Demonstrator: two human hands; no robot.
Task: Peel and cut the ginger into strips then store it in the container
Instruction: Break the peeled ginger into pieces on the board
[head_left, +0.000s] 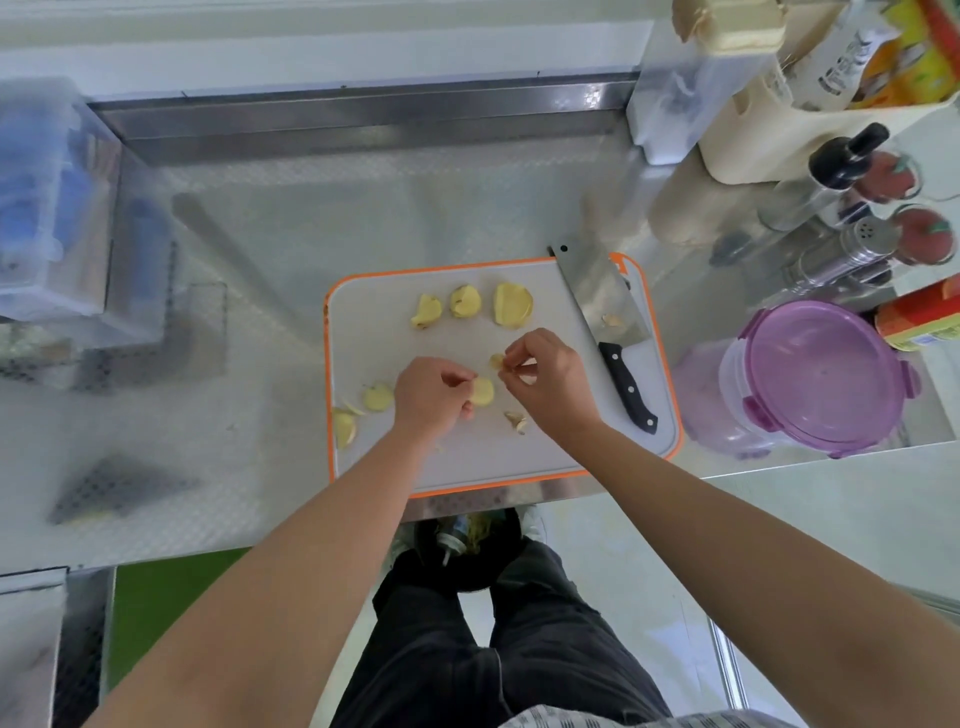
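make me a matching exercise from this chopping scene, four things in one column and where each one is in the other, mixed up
Column one:
1. cleaver
2. container
3. ginger slice
4. ginger scrap

Column two:
A. on the counter to the right of the cutting board, purple lid on
B. pinched by the right hand
C. lying unheld on the board's right side
D. held by the left hand

Pairs: 1-C, 2-A, 3-D, 4-B

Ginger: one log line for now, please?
left hand holds ginger | right hand pinches bit | knife on board | container lidded
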